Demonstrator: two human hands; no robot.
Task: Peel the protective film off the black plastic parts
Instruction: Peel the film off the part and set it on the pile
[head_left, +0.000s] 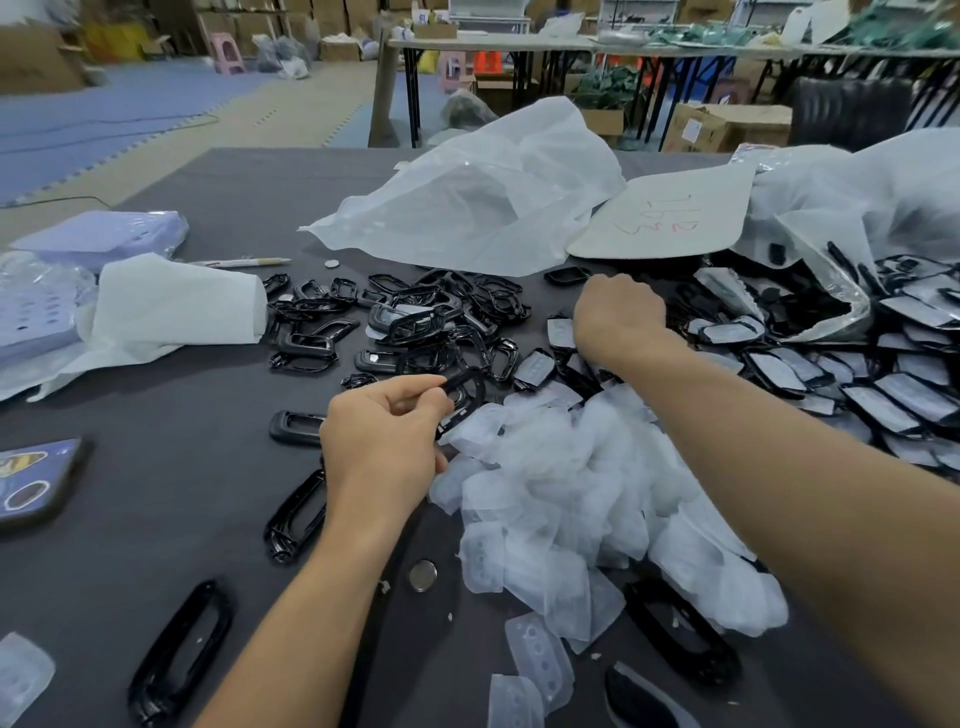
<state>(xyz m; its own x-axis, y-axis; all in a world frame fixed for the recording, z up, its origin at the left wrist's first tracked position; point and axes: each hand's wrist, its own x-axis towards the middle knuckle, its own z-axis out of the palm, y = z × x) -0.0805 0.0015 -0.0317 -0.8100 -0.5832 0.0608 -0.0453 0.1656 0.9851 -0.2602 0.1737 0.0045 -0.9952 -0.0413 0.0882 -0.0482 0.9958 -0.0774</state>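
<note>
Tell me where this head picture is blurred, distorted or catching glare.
Head view: even, soft light, faint shadows on the dark grey table; pale glints on the glossy black oval plastic frame and the crumpled translucent plastic bag; wide-angle stretch of the forearms; far cardboard boxes look soft.

The left hand (384, 441) and right hand (618, 317) are bare, forearms uncovered

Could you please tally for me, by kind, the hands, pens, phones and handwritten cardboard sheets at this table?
Hands: 2 (left hand, pinching a black part; right hand)
Pen: 1
Phone: 1
Cardboard sheet: 1
Total: 5
</note>
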